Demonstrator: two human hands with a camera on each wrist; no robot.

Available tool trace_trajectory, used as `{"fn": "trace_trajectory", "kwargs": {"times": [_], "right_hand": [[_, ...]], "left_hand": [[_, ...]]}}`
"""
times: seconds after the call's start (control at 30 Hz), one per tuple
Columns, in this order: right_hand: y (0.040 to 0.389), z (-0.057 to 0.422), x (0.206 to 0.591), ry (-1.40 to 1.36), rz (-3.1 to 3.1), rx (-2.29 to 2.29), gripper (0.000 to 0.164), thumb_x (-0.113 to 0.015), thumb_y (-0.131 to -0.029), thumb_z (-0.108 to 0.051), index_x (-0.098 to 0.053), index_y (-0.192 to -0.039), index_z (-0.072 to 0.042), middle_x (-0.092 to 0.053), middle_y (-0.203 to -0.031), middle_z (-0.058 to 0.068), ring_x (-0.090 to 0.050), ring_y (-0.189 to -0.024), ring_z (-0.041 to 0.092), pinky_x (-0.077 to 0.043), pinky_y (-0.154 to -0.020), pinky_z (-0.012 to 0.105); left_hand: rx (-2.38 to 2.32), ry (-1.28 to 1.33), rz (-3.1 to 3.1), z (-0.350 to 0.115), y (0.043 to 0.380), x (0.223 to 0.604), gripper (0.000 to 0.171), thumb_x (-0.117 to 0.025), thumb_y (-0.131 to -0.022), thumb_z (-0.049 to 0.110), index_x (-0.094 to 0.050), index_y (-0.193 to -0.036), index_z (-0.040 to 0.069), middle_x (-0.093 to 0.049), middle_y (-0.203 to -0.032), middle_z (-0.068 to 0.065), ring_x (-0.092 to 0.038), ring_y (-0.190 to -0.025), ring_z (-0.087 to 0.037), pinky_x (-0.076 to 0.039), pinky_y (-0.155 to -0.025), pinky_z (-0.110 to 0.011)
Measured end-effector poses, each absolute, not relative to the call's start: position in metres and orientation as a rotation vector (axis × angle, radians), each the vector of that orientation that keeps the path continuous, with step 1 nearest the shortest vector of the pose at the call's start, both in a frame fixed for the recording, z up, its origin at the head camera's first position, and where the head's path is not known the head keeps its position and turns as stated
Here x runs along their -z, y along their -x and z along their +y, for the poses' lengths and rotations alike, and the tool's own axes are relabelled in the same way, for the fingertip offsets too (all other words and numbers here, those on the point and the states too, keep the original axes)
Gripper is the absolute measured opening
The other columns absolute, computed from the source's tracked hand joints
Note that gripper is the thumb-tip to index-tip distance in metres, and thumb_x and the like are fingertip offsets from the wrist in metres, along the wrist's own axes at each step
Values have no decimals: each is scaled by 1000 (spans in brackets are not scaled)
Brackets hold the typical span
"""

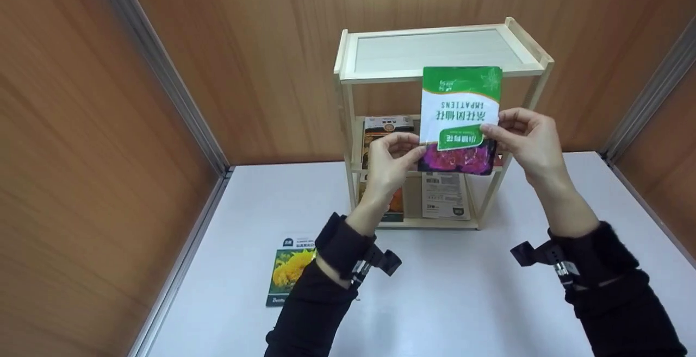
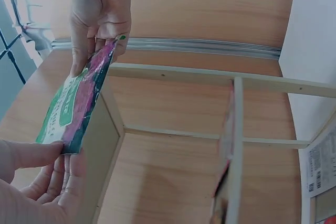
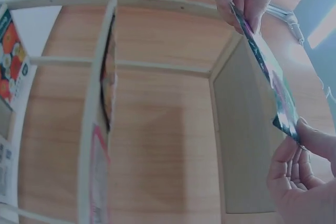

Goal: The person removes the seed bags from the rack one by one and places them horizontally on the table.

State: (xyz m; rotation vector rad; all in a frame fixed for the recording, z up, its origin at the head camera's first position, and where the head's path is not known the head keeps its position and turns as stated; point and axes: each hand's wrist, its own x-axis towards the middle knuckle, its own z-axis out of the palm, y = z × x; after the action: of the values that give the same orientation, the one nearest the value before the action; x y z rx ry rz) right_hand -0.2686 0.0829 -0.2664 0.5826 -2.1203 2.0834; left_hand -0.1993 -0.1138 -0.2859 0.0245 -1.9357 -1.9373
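A seed packet [image 1: 461,112] marked IMPATIENS, green, white and magenta, is held up before the shelf's top edge, its print upside down in the head view. My left hand [image 1: 387,164] pinches its lower left edge between thumb and fingers. On the opposite edge, my right hand [image 1: 535,142] grips the packet with the thumb on its front. Both wrist views show the packet [image 2: 79,98] at a slant, stretched between the two hands and apart from the shelf. In the right wrist view it [image 3: 270,72] appears nearly edge-on.
A pale wooden shelf [image 1: 440,50] stands at the back of the white table [image 1: 429,281]. Packets lie on its middle tier, and an orange-flowered packet [image 1: 395,205] and a grey-white packet [image 1: 446,196] on the bottom. A yellow-flowered packet [image 1: 291,267] lies at left, partly behind my left sleeve.
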Motion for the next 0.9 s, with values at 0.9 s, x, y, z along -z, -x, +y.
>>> {"fn": "trace_trajectory", "kwargs": {"times": [0.9], "right_hand": [[220, 72, 396, -458, -2303, -1997, 25, -71, -74, -6, -58, -88, 9, -57, -77, 13, -56, -62, 11, -50, -54, 22]], "left_hand": [[1856, -174, -1916, -109, 149, 425, 12, -65, -72, -10, -60, -83, -6, -60, -77, -10, -56, -62, -11, -50, -54, -23]]}}
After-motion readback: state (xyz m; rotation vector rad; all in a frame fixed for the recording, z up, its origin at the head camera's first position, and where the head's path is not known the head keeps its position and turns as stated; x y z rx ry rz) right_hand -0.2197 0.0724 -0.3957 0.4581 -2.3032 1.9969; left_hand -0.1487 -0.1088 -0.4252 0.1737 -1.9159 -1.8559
